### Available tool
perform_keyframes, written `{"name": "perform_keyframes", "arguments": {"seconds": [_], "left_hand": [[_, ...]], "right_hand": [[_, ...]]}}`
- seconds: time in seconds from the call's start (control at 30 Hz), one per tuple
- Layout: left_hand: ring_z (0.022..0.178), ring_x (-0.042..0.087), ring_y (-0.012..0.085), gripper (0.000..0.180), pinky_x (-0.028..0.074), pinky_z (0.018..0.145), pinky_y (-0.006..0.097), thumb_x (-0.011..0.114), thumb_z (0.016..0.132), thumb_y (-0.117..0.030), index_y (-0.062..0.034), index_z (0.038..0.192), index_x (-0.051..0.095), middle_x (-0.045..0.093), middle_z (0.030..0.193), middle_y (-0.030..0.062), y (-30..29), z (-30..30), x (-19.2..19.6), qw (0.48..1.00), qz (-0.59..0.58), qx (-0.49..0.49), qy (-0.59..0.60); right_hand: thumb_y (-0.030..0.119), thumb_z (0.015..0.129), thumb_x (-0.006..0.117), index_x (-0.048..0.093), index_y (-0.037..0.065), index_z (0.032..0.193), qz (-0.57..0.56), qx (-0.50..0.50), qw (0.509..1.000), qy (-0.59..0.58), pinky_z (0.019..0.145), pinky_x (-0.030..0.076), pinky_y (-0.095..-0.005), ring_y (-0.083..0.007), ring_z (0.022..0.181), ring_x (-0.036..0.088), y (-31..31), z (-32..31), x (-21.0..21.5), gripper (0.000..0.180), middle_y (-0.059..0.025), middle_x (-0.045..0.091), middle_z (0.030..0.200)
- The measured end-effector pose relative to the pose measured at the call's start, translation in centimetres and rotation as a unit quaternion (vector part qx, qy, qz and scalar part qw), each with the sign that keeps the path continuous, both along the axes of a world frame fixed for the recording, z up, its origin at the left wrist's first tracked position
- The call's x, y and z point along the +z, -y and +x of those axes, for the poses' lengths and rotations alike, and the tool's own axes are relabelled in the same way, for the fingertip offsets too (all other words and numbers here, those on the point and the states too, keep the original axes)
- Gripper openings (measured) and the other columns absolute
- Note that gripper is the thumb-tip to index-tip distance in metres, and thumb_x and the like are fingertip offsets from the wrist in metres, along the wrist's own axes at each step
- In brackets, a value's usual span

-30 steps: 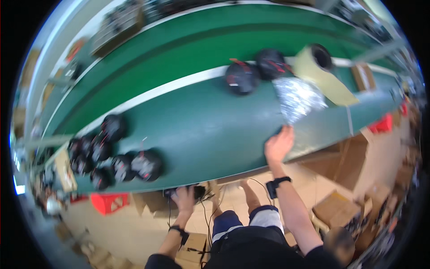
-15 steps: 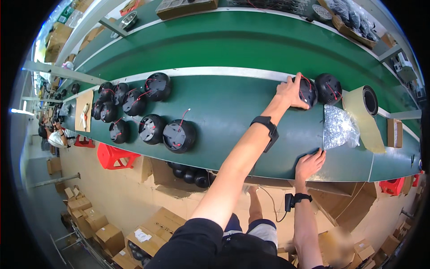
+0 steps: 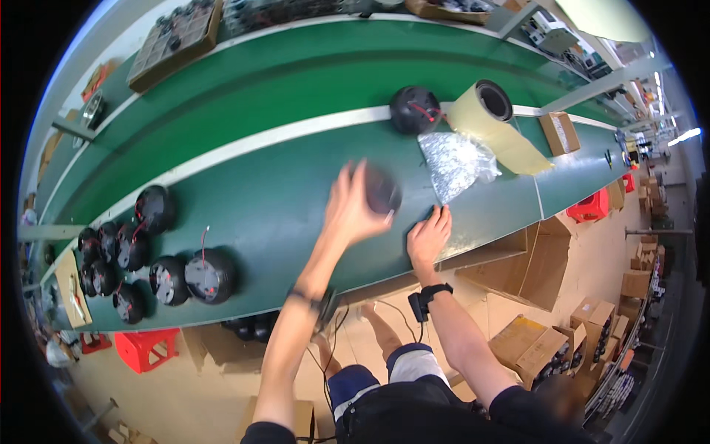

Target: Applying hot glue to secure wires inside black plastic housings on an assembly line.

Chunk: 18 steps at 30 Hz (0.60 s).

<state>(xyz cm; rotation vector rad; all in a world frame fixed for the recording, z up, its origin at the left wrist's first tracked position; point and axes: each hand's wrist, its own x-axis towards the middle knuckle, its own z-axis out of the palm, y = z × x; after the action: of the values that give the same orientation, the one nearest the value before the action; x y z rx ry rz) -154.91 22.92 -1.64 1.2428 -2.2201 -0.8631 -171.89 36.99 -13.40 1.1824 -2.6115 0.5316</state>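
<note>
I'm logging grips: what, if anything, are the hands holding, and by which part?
The left hand holds a round black unit by its left side. The right hand is at the silver bag; grip there unclear.

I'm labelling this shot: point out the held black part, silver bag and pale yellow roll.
Held black part [image 3: 384,189]: head view, on its blurred dark side.
Silver bag [image 3: 455,163]: head view, on its shiny middle.
Pale yellow roll [image 3: 473,115]: head view, on its outer wrap beside the dark core.
</note>
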Motion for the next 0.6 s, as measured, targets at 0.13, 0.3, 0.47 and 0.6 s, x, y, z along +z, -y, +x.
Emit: {"name": "perform_keyframes", "arguments": {"seconds": [0.13, 0.3, 0.47, 0.6], "left_hand": [[0.139, 0.048, 0.0364, 0.133, 0.038, 0.117, 0.043, 0.099, 0.055, -0.045, 0.0049, 0.156, 0.03, 0.047, 0.149, 0.025, -14.8, 16.6, -0.1, 0.929, 0.351, -0.115, -0.038], [0.134, 0.054, 0.0315, 0.116, 0.044, 0.113, 0.045, 0.098, 0.06, -0.042, -0.0055, 0.153, 0.038, 0.055, 0.143, 0.0188, -27.5, 31.2, -9.2, 0.865, 0.485, 0.125, -0.011], [0.128, 0.057, 0.0414, 0.11, 0.049, 0.106, 0.049, 0.093, 0.065, -0.036, -0.0038, 0.153, 0.037, 0.059, 0.134, 0.0263, -31.1, 38.4, -14.7, 0.8, 0.213, 0.506, 0.243], [0.121, 0.06, 0.04, 0.075, 0.051, 0.103, 0.046, 0.079, 0.082, -0.031, -0.0028, 0.145, 0.048, 0.063, 0.126, 0.0247, -29.6, 33.9, -12.7, 0.929, 0.311, 0.183, 0.087]], "right_hand": [[0.006, 0.088, 0.056, 0.048, -0.002, 0.141, -0.012, -0.003, 1.0, 0.011, 0.116, 0.032, -0.0524, -0.0428, 0.14, 0.04, 1.2, -0.3, 0.9, 0.054, -0.0261, 0.044, 0.151], [0.0, 0.08, 0.061, 0.046, -0.006, 0.143, -0.145, 0.229, 0.95, 0.154, 0.115, 0.034, -0.0562, -0.0479, 0.137, 0.044, 0.5, -1.7, 1.6, 0.065, -0.0317, 0.047, 0.145], [0.046, 0.081, 0.085, 0.04, 0.012, 0.154, -0.149, 0.301, 0.941, -0.048, 0.111, 0.04, -0.0551, -0.0533, 0.136, 0.044, 19.5, -0.9, 13.8, 0.092, -0.034, 0.041, 0.15], [0.074, 0.061, 0.084, 0.014, 0.033, 0.164, 0.224, 0.14, 0.964, 0.014, 0.111, 0.04, -0.0614, -0.0594, 0.134, 0.045, 29.7, -19.3, 7.8, 0.131, -0.0345, 0.032, 0.156]]}}
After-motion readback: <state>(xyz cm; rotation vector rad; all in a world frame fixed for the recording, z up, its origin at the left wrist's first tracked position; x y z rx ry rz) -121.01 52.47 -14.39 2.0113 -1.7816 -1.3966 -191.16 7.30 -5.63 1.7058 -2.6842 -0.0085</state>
